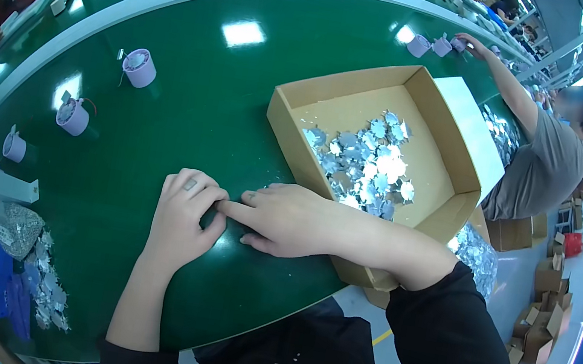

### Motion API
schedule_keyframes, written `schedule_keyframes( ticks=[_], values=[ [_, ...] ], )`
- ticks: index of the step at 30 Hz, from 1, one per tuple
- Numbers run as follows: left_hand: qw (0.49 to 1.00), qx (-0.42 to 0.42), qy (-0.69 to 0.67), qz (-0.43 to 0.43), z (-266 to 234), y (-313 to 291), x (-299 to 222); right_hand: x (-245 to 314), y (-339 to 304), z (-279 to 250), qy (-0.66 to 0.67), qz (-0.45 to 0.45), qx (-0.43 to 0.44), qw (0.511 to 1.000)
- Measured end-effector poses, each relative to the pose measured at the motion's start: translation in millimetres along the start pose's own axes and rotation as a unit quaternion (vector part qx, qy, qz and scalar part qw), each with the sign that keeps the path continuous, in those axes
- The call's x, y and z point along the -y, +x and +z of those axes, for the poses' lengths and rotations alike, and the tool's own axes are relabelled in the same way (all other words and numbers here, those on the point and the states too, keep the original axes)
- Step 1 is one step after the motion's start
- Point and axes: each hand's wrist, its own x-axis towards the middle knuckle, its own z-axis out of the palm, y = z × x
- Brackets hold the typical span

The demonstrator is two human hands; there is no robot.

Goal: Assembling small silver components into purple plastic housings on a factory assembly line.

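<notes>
My left hand [185, 212] rests low over the green tabletop, fingers bent inward and a small grey band on one finger. Beside it, my right hand [284, 219] reaches in from the right with its index finger stretched against the left fingertips. A gap shows between the right thumb and index finger. Whatever lies under the left fingertips is hidden. Under my right forearm stands an open cardboard box [311, 156]. Inside it is a loose pile of small, shiny, star-edged metal pieces [366, 165].
Lilac cylindrical housings, some with wires, stand on the green table [199, 91]: one housing [139, 68] lies farther back. At left are a clear bag [21, 227] and more metal pieces [46, 288]. A co-worker [551, 154] at right touches another housing [460, 44].
</notes>
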Motion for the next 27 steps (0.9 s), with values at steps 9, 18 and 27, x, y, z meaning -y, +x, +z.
schedule_keyframes(
  ticks=[9,18,27],
  values=[
    [1.000,0.005,-0.005,-0.014,1.8,-0.8,-0.8,-0.9,-1.3,-0.7,0.001,-0.004,-0.002,1.000],
    [1.000,-0.002,0.008,-0.005,0.4,0.4,-3.2,-0.3,0.7,-0.6,0.008,0.006,0.009,1.000],
    [1.000,0.006,0.007,-0.011,3.5,-0.8,-0.4,1.3,1.6,-3.1,0.009,0.025,0.035,0.999]
  ],
)
